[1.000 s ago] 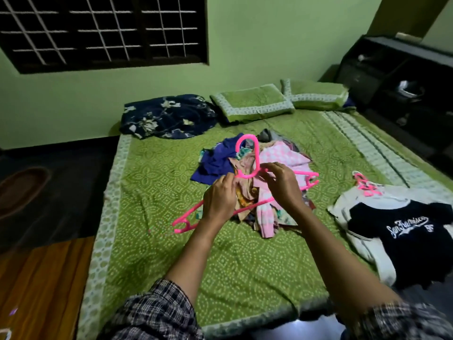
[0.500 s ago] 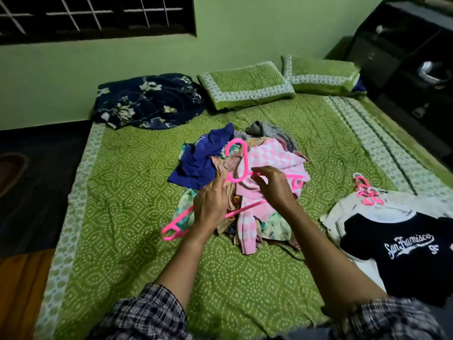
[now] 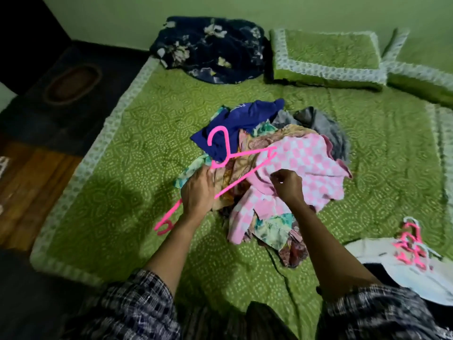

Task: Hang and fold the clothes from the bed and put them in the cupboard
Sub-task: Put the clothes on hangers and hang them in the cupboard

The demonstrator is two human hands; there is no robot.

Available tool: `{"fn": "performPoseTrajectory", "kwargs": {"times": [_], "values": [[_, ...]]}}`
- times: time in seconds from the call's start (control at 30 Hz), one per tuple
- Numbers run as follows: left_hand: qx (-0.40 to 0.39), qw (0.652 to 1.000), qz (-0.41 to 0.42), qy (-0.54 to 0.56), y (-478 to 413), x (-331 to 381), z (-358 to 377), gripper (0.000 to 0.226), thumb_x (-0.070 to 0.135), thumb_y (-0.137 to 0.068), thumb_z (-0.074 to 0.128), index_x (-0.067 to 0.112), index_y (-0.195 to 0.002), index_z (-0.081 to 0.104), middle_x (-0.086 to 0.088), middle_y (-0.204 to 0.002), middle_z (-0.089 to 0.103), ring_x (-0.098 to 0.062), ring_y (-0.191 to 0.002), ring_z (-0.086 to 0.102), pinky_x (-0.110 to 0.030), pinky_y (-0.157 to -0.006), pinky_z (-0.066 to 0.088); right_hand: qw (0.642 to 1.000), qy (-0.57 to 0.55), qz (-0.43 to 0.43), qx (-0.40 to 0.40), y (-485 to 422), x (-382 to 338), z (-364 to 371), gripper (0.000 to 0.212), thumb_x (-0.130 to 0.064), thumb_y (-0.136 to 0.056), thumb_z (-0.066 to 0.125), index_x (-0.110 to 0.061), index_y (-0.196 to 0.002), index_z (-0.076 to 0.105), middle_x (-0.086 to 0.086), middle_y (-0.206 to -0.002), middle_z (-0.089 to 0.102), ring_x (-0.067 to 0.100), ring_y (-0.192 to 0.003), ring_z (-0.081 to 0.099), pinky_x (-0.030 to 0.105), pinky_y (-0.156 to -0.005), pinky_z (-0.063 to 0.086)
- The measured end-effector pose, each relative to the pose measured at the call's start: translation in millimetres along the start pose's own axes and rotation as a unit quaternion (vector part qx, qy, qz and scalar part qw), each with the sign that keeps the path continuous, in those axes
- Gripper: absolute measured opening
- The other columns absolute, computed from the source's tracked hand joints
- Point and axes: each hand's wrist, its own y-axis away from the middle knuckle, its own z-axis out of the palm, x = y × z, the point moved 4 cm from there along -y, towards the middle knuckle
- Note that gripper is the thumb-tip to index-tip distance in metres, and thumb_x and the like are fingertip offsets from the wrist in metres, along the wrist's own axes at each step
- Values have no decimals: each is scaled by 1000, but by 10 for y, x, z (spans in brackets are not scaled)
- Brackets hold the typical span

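L hand point(image 3: 198, 190): fingers curled round pink hanger point(image 3: 217, 165), hook just above knuckles, one arm poking out below wrist. R hand point(image 3: 288, 185): fingertips pinching pink checked cloth point(image 3: 313, 168), top of clothes pile point(image 3: 282, 136) lying btwn & beyond both hands on bed point(image 3: 122, 168). Spare hangers point(image 3: 411, 246) well right of R hand.

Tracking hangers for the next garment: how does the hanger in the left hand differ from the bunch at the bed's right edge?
The held hanger is single and bare, gripped over the clothes pile by the left hand; the hanger bunch is several, untouched, lying on a white garment. Both are pink.
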Motion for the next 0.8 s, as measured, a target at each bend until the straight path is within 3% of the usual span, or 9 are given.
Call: {"fn": "performPoseTrajectory", "kwargs": {"times": [0.17, 0.37, 0.5, 0.6, 0.63, 0.7, 0.8], "values": [[12, 996, -83, -23, 187, -113, 162, 30, 20, -99, 38, 4, -116, 57, -23, -104, 64, -40, -96, 58, -42, -73, 37, 996, 22, 12, -83, -192, 337, 276, 16, -4, -86, 60, 5, -95, 71, 22, -98, 70, 33, -95, 65, 27, -76, 37], [22, 986, -159, -49, 258, -187, 302, 29, 18, -99, 39, 5, -117, 57, -25, -104, 64, -41, -92, 59, -41, -71, 35, 980, 68, -8, -188, -418, 561, 655, 23, -6, -86, 62, 6, -106, 65, 27, -103, 66, 36, -105, 58, 30, -87, 34], [39, 984, -169, -38, 216, -237, 410, 27, 16, -98, 41, 3, -114, 59, -22, -100, 66, -39, -89, 60, -38, -67, 36, 961, 160, -57, -219, -546, 709, 886, 29, -13, -84, 55, 5, -104, 65, 27, -105, 64, 46, -111, 50, 36, -95, 39], [51, 982, -177, -36, 157, -261, 487, 25, 14, -97, 43, 1, -108, 61, -20, -95, 66, -37, -85, 60, -32, -63, 30, 931, 248, -57, -261, -601, 794, 1004, 59, -42, -81, 29, -9, -120, 60, 21, -133, 47, 42, -125, 36, 44, -99, 36], [51, 982, -176, -35, 126, -267, 519, 24, 14, -97, 43, 1, -106, 61, -20, -94, 66, -37, -84, 60, -31, -63, 29, 918, 274, -39, -284, -598, 784, 982, 57, -44, -86, 29, -13, -126, 55, 19, -140, 38, 39, -129, 30, 44, -102, 33], [48, 984, -170, -30, 78, -266, 576, 24, 15, -98, 43, 1, -103, 61, -17, -92, 67, -33, -81, 61, -28, -62, 27, 905, 308, -55, -288, -621, 772, 964, 46, -32, -94, 44, -13, -136, 43, 18, -145, 26, 37, -133, 23, 46, -106, 29], [47, 984, -167, -31, 35, -260, 612, 25, 16, -99, 42, 2, -102, 61, -12, -85, 65, -20, -68, 51, -27, -52, 17, 906, 322, -75, -264, -641, 765, 927, 55, -12, -91, 49, -7, -142, 32, 13, -146, 26, 31, -134, 23, 45, -105, 34]]}}
